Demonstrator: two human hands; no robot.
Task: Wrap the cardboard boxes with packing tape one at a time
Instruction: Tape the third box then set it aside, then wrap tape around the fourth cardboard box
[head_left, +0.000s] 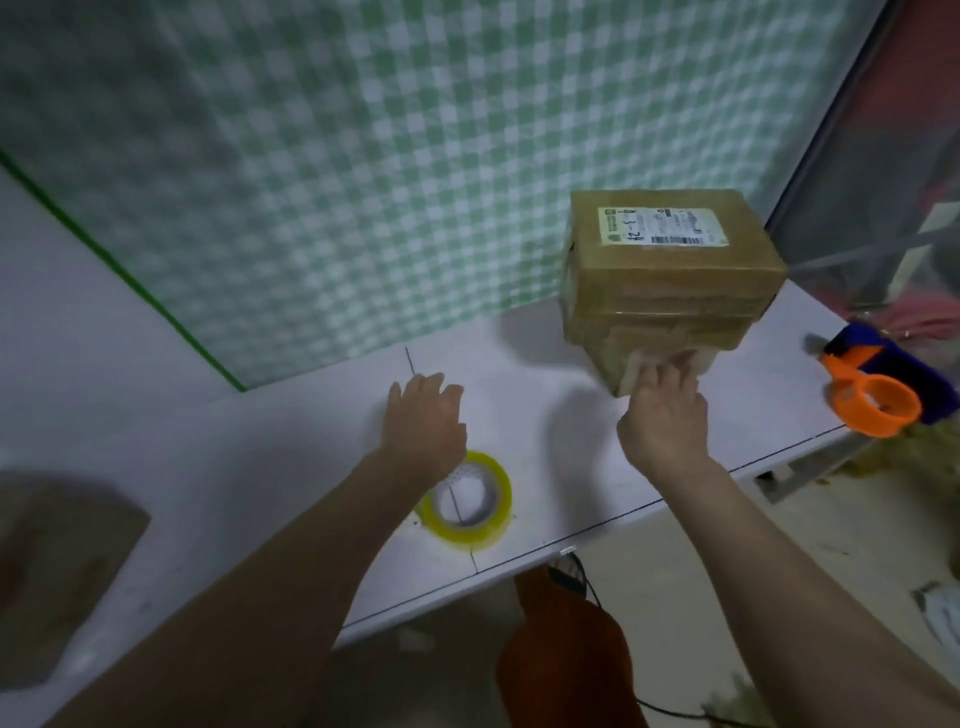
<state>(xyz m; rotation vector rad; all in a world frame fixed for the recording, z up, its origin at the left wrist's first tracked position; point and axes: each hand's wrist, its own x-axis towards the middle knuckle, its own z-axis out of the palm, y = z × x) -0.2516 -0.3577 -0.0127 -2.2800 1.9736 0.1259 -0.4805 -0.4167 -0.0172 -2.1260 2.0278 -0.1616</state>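
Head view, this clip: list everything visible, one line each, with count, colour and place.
cardboard boxes: a stack, exact count unclear, brown, far right of the table, white label on top
tape roll: one, yellow, flat near the table's front edge
tape dispenser: one, orange and dark blue, at the table's right end
table: one, white
checked cloth: one, green and white, behind the table
brown object: one, blurred, lower left
left hand: open, above the table beside the roll
right hand: fingers at the stack's lower front corner
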